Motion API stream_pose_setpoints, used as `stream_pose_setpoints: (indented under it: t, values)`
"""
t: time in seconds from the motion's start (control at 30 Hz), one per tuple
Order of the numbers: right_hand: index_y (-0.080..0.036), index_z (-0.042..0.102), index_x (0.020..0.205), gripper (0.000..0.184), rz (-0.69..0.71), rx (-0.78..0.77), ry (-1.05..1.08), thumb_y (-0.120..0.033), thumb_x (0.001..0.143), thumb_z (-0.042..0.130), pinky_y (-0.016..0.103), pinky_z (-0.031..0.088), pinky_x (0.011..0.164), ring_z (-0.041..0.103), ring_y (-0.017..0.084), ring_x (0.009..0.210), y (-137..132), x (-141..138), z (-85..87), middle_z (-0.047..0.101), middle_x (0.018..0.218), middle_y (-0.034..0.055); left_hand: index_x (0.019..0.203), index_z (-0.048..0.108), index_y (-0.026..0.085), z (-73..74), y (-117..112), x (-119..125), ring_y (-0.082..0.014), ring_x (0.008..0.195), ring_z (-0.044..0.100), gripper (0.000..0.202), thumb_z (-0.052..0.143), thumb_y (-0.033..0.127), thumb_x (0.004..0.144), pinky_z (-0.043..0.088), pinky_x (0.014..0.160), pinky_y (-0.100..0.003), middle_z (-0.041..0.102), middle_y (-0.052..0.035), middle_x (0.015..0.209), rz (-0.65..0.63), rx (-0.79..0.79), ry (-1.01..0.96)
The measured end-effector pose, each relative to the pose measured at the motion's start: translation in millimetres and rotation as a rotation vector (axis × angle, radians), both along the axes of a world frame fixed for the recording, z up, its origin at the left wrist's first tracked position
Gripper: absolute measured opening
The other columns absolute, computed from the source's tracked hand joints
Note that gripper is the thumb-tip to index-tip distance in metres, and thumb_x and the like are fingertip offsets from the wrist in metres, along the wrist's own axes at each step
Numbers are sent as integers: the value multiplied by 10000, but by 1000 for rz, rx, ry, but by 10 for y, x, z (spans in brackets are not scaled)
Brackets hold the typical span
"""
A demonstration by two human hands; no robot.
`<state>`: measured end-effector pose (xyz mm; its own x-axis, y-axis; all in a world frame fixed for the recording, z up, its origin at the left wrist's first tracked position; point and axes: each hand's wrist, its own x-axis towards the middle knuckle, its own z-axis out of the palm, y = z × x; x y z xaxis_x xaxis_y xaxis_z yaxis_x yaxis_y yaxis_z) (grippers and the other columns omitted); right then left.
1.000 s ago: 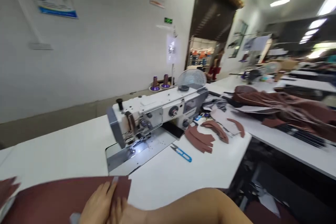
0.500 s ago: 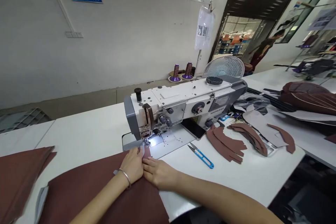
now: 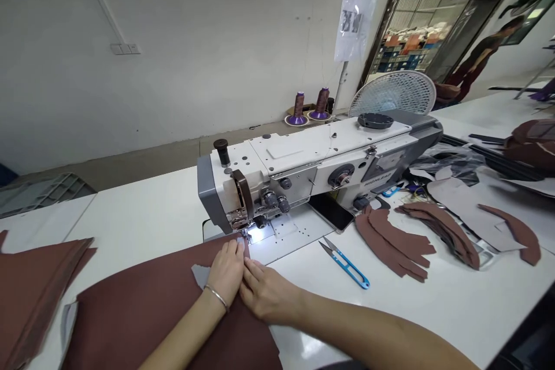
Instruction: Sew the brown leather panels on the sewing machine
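Brown sheet material (image 3: 173,306) is pressed flat on the white tabletop (image 3: 139,214), its far edge under the presser foot (image 3: 240,222) of the sewing machine (image 3: 303,167). Left hand (image 3: 226,270) and right hand (image 3: 266,293) are laid open, gripping nothing; blue-handled thread snips (image 3: 346,264) are left lying to the right.

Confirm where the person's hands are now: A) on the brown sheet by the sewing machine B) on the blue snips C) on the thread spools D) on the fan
A. The left hand and right hand both lie on the brown sheet at the front of the sewing machine, while the blue snips lie apart.
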<state>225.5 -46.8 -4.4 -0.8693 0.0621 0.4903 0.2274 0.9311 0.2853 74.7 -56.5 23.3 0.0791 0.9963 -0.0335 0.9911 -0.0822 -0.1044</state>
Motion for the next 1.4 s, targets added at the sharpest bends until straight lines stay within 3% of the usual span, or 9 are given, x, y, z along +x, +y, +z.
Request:
stream_pose_setpoints:
  t: [0.27, 0.47, 0.63, 1.0, 1.17, 1.3, 1.4]
  values:
    - [-15, 603, 1010, 230, 42, 18, 54, -145, 891, 456, 484, 477, 893, 646, 316, 947, 43, 39, 12, 658, 1002, 245, 1206, 537, 97, -31, 58, 34, -218, 943, 543, 374, 389, 46, 867, 470, 866, -330, 579, -94, 995, -30, 17, 24]
    - [16, 593, 995, 223, 52, 3, 26, -129, 886, 462, 503, 478, 861, 646, 329, 942, 36, 55, 61, 645, 985, 296, 1100, 582, 108, -87, 74, 12, -219, 870, 543, 302, 443, 48, 838, 489, 790, -337, 565, -87, 933, -108, 92, 23]
    - [12, 598, 978, 206, 41, -57, 32, -122, 880, 475, 490, 488, 845, 642, 324, 943, 35, 47, 77, 646, 967, 293, 1127, 561, 114, -107, 91, -14, -202, 881, 546, 319, 428, 49, 845, 496, 804, -327, 573, -79, 943, -135, 96, 13]
    - [-41, 602, 947, 181, 39, -54, 5, -112, 888, 447, 444, 480, 845, 634, 280, 878, 66, 58, 110, 658, 927, 223, 1090, 583, 108, -57, 114, 45, -209, 892, 554, 295, 408, 38, 863, 495, 795, -331, 588, -83, 960, -131, 54, 59]
    - [-52, 606, 909, 161, 46, -16, 8, -111, 879, 460, 443, 482, 841, 637, 278, 845, 130, 63, 127, 663, 907, 206, 1052, 601, 110, 39, 166, 82, -213, 897, 550, 271, 425, 45, 856, 476, 801, -327, 588, -89, 953, -119, 33, 69]
    - [-36, 615, 914, 174, 66, 21, 40, -108, 877, 462, 437, 492, 819, 639, 279, 858, 171, 69, 120, 663, 906, 218, 992, 636, 127, 89, 55, 109, -237, 857, 561, 247, 428, 76, 869, 471, 751, -371, 597, -94, 915, -72, 39, 117]
    - [-56, 619, 838, 162, 119, 10, 52, -97, 858, 463, 401, 509, 716, 634, 254, 771, 155, 83, 110, 662, 821, 199, 908, 654, 133, 1, -113, 122, -221, 770, 552, 234, 440, 58, 850, 455, 677, -356, 592, -75, 830, -126, 134, 148]
